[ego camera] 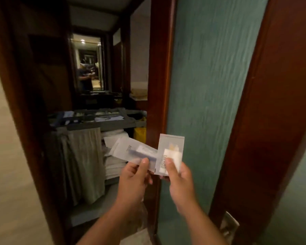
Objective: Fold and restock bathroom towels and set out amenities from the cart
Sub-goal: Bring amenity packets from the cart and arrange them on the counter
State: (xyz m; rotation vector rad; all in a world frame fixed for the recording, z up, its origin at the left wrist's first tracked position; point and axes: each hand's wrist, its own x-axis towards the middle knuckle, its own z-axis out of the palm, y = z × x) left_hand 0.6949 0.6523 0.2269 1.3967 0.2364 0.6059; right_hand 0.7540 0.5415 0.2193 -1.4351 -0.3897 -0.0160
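The left hand (133,175) is pinching a long amenity sachet (131,150) at nine o'clock of the right hand (179,175), which is pinching a small packet (171,152); both are looking light, slippery, best held by their edges.

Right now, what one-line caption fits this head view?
Left hand and right hand each hold a sealed amenity packet beside the housekeeping cart.

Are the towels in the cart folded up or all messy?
Folded. The white towels lie in a flat stack on the cart shelf, beside the grey curtain.
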